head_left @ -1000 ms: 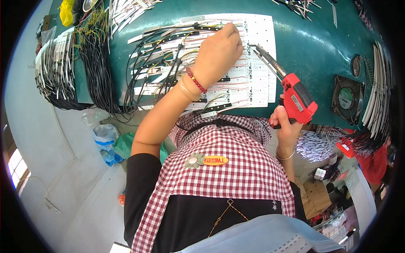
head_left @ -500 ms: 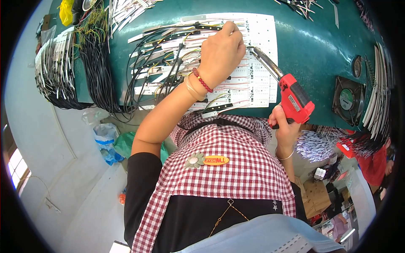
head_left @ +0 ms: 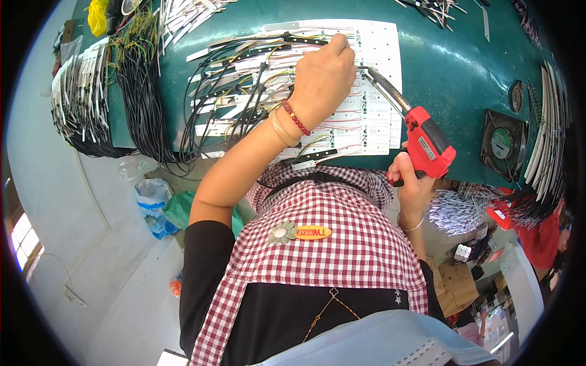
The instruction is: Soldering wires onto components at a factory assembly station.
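Note:
My right hand (head_left: 410,177) grips a red and black soldering gun (head_left: 424,143) by its handle. The long metal nose slants up and left over a white board (head_left: 381,91), its tip close beside the fingers of my left hand (head_left: 325,76). Those left fingers are pinched together, and the palm hides what they hold. Beneath and left of that hand lie several white and black LED strips (head_left: 213,130) with thin coloured wires and black cables. Pinkish wires (head_left: 342,125) run from the strips onto the board.
To the left, a thick bundle of black cables (head_left: 143,97) and a stack of white-ended strips (head_left: 79,97) hang over the edge of the green table (head_left: 452,67). At the right sit a black fan (head_left: 503,145) and a row of pale strips (head_left: 547,134). Loose strips (head_left: 189,18) lie at the far side.
My left hand has shifted slightly to the right and toward me, still pinched. The soldering gun stays almost in place, its tip still by those fingers.

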`<action>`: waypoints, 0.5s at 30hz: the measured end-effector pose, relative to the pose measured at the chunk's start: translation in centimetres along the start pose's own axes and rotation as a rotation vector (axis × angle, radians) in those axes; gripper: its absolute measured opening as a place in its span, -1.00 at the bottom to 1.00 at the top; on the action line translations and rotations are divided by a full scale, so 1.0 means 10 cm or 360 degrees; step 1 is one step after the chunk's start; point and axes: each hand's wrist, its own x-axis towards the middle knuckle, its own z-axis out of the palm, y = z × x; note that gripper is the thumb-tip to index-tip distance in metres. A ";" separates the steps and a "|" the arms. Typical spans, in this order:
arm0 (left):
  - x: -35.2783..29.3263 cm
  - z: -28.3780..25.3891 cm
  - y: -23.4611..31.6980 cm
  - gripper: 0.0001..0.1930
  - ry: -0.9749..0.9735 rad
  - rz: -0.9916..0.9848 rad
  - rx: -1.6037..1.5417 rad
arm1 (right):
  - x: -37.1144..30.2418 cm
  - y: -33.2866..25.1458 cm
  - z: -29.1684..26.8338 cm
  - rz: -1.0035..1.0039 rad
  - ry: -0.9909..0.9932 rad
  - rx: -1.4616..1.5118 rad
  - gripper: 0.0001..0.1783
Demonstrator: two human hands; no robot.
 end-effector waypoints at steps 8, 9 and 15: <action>-0.01 0.00 0.01 -0.94 0.0013 0.0037 0.0036 | -0.01 0.05 0.00 -0.0004 -0.0018 -0.0068 -0.76; -0.01 0.00 0.02 -0.94 0.0013 0.0037 0.0036 | -0.01 0.04 0.00 -0.0004 -0.0017 -0.0068 -0.76; 0.00 0.02 0.01 -0.93 0.0017 0.0103 0.0019 | -0.03 -0.06 0.00 -0.0090 0.0062 0.0112 -0.67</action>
